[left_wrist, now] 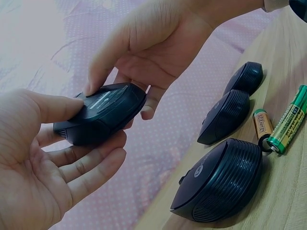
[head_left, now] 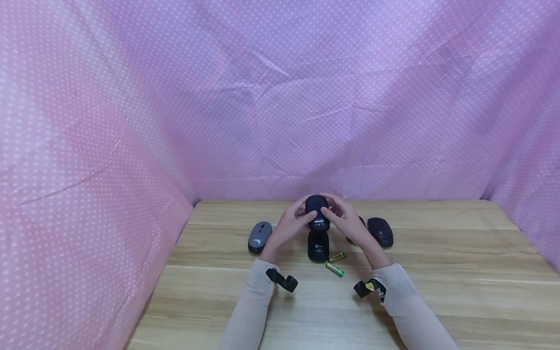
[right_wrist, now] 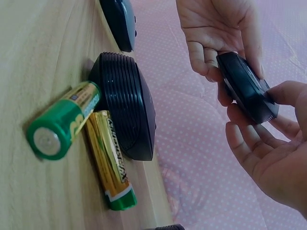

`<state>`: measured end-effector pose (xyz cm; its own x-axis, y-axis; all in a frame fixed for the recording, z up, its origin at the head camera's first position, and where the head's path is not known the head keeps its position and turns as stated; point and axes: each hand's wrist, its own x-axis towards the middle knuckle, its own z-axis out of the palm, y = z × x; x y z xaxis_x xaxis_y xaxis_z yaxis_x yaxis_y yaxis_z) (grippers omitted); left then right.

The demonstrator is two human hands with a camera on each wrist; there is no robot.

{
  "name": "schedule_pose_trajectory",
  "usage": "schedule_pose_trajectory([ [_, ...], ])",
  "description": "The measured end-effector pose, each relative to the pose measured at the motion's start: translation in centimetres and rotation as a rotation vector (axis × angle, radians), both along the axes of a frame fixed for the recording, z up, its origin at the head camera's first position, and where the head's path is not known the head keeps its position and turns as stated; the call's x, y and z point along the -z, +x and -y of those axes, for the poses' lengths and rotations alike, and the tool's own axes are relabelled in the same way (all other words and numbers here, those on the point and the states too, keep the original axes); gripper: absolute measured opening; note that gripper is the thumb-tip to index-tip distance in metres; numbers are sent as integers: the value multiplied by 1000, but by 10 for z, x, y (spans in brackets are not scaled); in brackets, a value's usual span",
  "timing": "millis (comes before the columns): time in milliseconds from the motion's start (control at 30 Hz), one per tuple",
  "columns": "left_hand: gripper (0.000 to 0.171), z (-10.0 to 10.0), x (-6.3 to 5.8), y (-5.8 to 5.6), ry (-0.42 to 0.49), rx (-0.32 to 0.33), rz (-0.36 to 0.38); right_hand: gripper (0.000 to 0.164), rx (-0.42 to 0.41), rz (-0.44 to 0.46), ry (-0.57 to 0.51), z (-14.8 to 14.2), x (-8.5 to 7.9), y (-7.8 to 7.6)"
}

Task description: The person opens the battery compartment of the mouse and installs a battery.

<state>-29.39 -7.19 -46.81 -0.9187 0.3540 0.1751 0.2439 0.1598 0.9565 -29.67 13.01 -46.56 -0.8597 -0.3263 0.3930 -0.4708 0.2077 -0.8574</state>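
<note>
Both hands hold a black computer mouse [head_left: 317,201] over the far part of the table, its labelled underside facing up toward the head camera. My left hand [head_left: 288,224] grips it from the left, thumb on the underside and fingers beneath. From the other side my right hand [head_left: 350,222] pinches it the same way, thumb pressing near the label. Just below it in the head view, a second black mouse [head_left: 318,247] lies on the table. Two green-and-gold batteries, one [right_wrist: 64,120] touching or overlapping the other [right_wrist: 109,160], lie beside that mouse.
A grey mouse [head_left: 260,236] lies left of my left forearm. To the right is another black mouse [head_left: 380,232], with one more partly hidden behind my right wrist. The wooden table [head_left: 459,253] ends at a pink dotted cloth [head_left: 280,121].
</note>
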Motion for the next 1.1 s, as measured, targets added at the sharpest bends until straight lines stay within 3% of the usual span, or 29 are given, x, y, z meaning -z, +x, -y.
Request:
schedule_pose_trajectory([
  [100, 53, 1, -1, 0, 4, -2, 8, 42, -3, 1, 0, 1, -1, 2],
  [333, 53, 2, 3, -1, 5, -7, 15, 39, 9, -17, 23, 6, -25, 21],
  [633, 54, 1, 1, 1, -16, -9, -18, 38, 78, -10, 43, 3, 2, 2],
  [1100, 55, 2, 1, 2, -52, -17, -13, 40, 89, 40, 54, -2, -3, 2],
])
